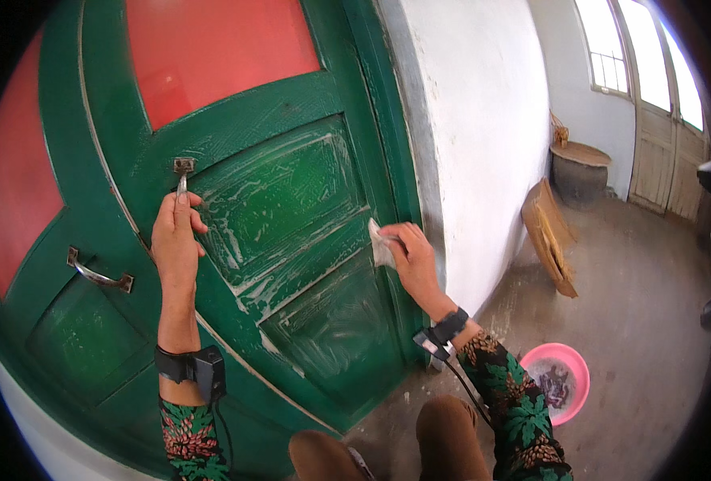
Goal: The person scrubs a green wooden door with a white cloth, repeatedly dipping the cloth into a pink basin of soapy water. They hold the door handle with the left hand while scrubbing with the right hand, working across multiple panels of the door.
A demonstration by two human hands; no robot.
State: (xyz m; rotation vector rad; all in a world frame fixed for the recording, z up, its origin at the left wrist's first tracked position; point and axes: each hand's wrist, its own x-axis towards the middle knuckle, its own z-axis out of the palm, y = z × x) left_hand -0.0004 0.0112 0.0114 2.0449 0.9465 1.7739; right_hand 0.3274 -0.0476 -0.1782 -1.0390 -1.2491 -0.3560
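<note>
My left hand [176,234] grips the metal pull handle [182,170] of a green wooden door leaf [271,144], its lower part hidden behind my fingers. In my right hand [414,255] is a pale cloth [382,245], pinched between thumb and fingers and touching the door's right side between two recessed panels. Whitish suds streak the upper recessed panel [289,198] and the rail below it. Swirled pale smears cover the lower panel [337,324]. Above them is a red pane [223,54].
A pink basin [582,376] with foamy water and a dark cloth stands on the floor at right. Flattened cardboard [548,240] leans by the white wall [481,120]. Farther back is a dark vat [578,177] with a round lid. Another door leaf with a metal handle [99,276] adjoins at left.
</note>
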